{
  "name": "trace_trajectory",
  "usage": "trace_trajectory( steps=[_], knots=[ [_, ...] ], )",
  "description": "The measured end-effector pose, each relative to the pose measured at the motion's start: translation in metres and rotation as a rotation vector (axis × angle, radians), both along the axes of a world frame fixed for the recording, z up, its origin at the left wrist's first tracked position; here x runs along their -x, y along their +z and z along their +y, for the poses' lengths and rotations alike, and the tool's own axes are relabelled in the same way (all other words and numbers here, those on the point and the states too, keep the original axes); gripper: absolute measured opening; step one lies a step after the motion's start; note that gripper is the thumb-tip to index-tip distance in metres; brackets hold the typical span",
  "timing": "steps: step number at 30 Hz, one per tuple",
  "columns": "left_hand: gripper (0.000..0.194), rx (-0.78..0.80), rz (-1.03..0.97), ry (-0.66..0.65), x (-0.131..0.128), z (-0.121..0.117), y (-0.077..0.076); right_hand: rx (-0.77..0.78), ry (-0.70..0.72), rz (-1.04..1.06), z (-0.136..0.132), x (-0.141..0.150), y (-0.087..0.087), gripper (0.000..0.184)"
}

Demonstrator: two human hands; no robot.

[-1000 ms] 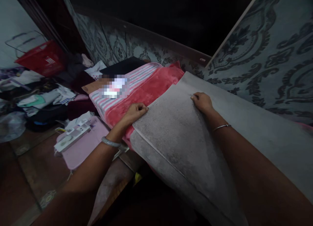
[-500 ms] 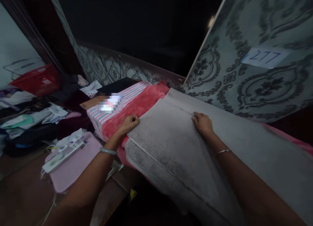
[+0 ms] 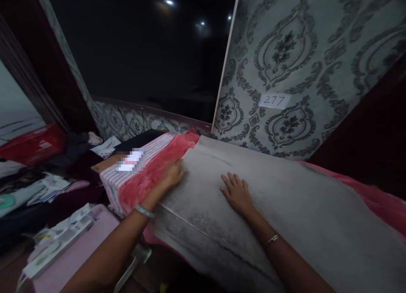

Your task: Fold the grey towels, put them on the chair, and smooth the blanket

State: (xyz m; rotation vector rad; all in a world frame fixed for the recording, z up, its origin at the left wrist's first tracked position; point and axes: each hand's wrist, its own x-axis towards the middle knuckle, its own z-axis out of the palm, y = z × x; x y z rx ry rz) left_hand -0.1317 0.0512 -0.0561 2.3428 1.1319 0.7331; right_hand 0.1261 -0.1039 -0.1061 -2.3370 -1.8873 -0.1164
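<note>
A large grey cloth (image 3: pixel 285 208) lies spread over a red fleece blanket (image 3: pixel 152 174) on a raised surface. My right hand (image 3: pixel 236 193) rests flat on the grey cloth with fingers stretched out and apart. My left hand (image 3: pixel 173 173) lies at the cloth's left edge, where it meets the red blanket. Its fingers are smeared by motion, and I cannot make out a grip. A bangle sits on each wrist.
A striped pink and white cloth (image 3: pixel 139 157) lies beyond the red blanket. A pink pad with a white power strip (image 3: pixel 60 238) sits at lower left. Piled clothes (image 3: pixel 38 187) and a red basket (image 3: pixel 31 143) are at far left. Patterned wall panel with a "277" label (image 3: pixel 274 100) stands behind.
The folded-over corner of the grey cloth now lies flat. My right hand let go of it and moved left and down, palm flat. The view tilted upward.
</note>
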Motion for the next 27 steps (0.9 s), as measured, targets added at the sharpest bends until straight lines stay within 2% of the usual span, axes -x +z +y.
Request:
trace_trajectory(
  steps=[4, 7, 9, 12, 15, 17, 19, 23, 25, 27],
  knots=[
    [0.057, -0.101, 0.314, -0.221, -0.082, -0.006, -0.001, -0.009, 0.019, 0.042, -0.001, 0.002, 0.005, 0.057],
    [0.056, -0.151, 0.436, -0.215, -0.121, -0.005, -0.009, -0.011, 0.019, 0.077, -0.002, 0.003, 0.007, 0.057],
    [0.056, -0.168, 0.445, -0.182, -0.13, -0.001, -0.017, -0.01, 0.02, 0.101, -0.001, 0.004, 0.008, 0.058],
    [0.057, -0.174, 0.467, -0.164, -0.132, 0.008, -0.024, 0.012, 0.044, 0.145, 0.001, -0.002, 0.011, 0.059],
    [0.059, -0.158, 0.528, -0.156, -0.135, 0.013, -0.02, 0.073, 0.077, 0.173, 0.0, -0.024, 0.018, 0.058],
    [0.062, -0.173, 0.538, -0.155, -0.146, 0.01, -0.015, 0.109, 0.047, 0.164, -0.004, -0.046, 0.023, 0.057],
    [0.065, -0.212, 0.521, -0.249, -0.164, 0.003, -0.011, 0.133, -0.016, 0.139, -0.011, -0.071, 0.027, 0.057],
    [0.063, -0.221, 0.499, -0.56, -0.202, -0.007, -0.016, 0.149, -0.079, 0.087, -0.035, -0.117, 0.026, 0.057],
    [0.061, -0.224, 0.486, -0.58, -0.209, 0.0, -0.022, 0.141, -0.109, 0.062, -0.051, -0.139, 0.021, 0.057],
    [0.06, -0.23, 0.478, -0.543, -0.204, 0.018, -0.026, 0.123, -0.176, 0.039, -0.071, -0.165, 0.013, 0.057]
  ],
)
